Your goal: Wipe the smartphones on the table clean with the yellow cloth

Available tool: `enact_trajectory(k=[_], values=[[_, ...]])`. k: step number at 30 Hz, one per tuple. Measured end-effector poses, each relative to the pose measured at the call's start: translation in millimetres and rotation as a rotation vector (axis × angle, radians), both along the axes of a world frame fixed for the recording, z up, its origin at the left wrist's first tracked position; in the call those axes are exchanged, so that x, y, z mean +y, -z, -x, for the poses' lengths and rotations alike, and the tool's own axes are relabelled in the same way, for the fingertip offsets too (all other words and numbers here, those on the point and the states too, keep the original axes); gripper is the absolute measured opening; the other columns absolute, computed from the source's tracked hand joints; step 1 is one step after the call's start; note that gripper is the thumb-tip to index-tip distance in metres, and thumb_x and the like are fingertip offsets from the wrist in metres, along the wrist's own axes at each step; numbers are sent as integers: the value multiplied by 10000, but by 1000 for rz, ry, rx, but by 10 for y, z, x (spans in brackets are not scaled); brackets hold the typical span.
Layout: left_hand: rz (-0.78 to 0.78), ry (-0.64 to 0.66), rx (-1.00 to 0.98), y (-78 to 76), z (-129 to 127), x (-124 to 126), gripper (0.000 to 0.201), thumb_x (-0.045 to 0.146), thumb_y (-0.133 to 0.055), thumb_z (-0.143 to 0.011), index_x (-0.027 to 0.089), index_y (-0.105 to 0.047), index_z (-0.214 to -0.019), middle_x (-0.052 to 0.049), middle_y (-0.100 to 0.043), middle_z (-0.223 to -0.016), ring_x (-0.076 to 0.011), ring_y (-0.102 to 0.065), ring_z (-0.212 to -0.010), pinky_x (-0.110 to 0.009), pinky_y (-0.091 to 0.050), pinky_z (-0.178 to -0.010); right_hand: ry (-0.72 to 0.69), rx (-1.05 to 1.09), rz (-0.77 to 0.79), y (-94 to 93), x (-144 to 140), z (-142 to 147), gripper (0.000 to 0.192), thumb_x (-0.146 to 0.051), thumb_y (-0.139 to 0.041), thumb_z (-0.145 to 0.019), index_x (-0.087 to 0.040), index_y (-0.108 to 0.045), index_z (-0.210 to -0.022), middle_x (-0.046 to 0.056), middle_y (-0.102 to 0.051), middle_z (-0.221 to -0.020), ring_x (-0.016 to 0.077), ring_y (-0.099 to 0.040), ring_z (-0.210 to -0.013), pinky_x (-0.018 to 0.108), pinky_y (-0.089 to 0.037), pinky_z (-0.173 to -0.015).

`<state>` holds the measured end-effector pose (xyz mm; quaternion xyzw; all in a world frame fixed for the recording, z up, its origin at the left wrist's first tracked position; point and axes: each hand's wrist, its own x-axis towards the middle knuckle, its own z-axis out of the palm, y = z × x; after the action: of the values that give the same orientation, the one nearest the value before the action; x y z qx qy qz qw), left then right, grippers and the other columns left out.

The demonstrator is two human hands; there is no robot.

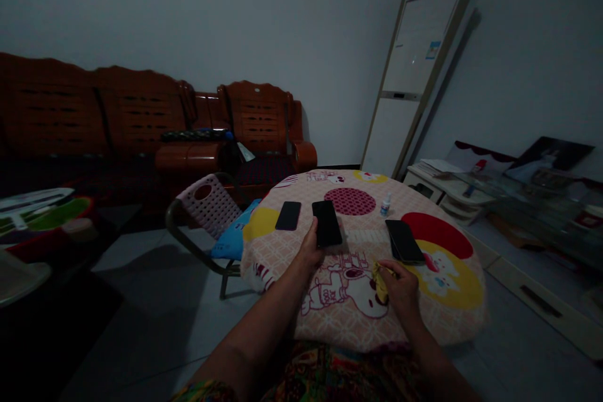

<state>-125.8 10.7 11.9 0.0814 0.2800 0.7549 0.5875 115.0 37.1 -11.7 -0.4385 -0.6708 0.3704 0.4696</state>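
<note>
My left hand (311, 244) grips a dark smartphone (326, 224) by its lower left side, its black screen facing up over the table. In my right hand (400, 282) a crumpled yellow cloth (379, 281) is pinched between the fingers, low above the printed tablecloth (358, 320). Just beyond that hand lies another dark phone (406, 242), apparently with a second flat dark item partly under it. To the left of the held phone, a third phone (288, 215) rests flat. A small clear bottle (385, 205) with a blue-and-white label stands upright farther back.
A woven-back chair (210, 204) with a blue cushion (235, 235) stands left of the table. Wooden sofas (141, 107) line the back wall. A tall white air conditioner (414, 63) stands behind the table. At the right is a glass-topped cabinet (509, 188).
</note>
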Motion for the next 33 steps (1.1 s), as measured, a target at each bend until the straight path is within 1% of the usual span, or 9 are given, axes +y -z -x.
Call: enact_trajectory(k=[3, 6, 10, 12, 14, 17, 20, 26, 33], values=[[-49, 49, -27, -63, -101, -51, 593, 562, -357, -938, 75, -625, -1146, -151, -711, -890, -229, -685, -741, -363, -537, -718, -36, -1, -87, -98, 76, 183, 243, -353, -602, -730, -166, -729, -819, 68, -714, -813, 214, -640, -754, 299, -496, -692], [-85, 148, -65, -86, -214, -86, 701, 649, -342, -898, 44, -634, -1098, -181, -698, -906, -246, -679, -767, -375, -536, -726, -64, 14, -223, -208, 138, 391, 235, -321, -554, -769, -179, -723, -848, 71, -706, -890, 212, -635, -849, 308, -488, -776], [-77, 200, -89, -31, -312, -103, 692, 640, -350, -900, 35, -636, -1074, -185, -691, -887, -245, -669, -749, -374, -535, -705, -31, 6, -303, -209, 176, 531, 245, -305, -522, -781, -174, -716, -853, 69, -690, -864, 201, -629, -840, 300, -480, -774], [-62, 214, -101, 24, -327, -102, 671, 624, -350, -909, 37, -635, -1068, -183, -690, -862, -249, -667, -738, -383, -535, -701, -12, -5, -262, -124, 192, 501, 246, -314, -531, -765, -174, -719, -842, 70, -697, -866, 205, -635, -837, 298, -482, -769], [-49, 224, -116, 81, -326, -95, 654, 614, -349, -914, 42, -634, -1050, -178, -689, -837, -256, -668, -735, -392, -535, -708, 16, -19, -156, -13, 218, 425, 246, -334, -559, -734, -175, -726, -822, 68, -711, -859, 211, -647, -807, 294, -490, -734], [-49, 214, -124, 147, -322, -84, 624, 607, -361, -914, 58, -629, -1042, -164, -690, -828, -254, -671, -735, -396, -536, -718, 125, 10, 66, 127, 273, 306, 302, -374, -596, -691, -155, -734, -847, 57, -709, -747, 201, -638, -636, 278, -481, -574], [-50, 225, -98, 167, -337, -92, 628, 607, -345, -918, 61, -619, -1065, -163, -691, -842, -254, -671, -724, -413, -537, -720, 194, 102, 185, 187, 314, 255, 343, -387, -614, -655, -137, -735, -857, 51, -697, -683, 190, -624, -560, 261, -462, -490], [-53, 234, -62, 129, -387, -176, 595, 581, -366, -922, 62, -624, -1055, -170, -687, -862, -252, -671, -739, -387, -534, -716, 207, 92, 159, 155, 257, 266, 321, -361, -601, -646, -133, -737, -826, 49, -696, -665, 189, -632, -559, 255, -476, -486], [-6, 197, -41, 168, -441, -274, 602, 586, -395, -912, 55, -620, -1085, -177, -689, -892, -252, -675, -726, -376, -531, -685, 195, 91, 170, 66, 117, 186, 314, -371, -597, -660, -128, -733, -804, 45, -683, -614, 191, -626, -524, 252, -473, -450]])
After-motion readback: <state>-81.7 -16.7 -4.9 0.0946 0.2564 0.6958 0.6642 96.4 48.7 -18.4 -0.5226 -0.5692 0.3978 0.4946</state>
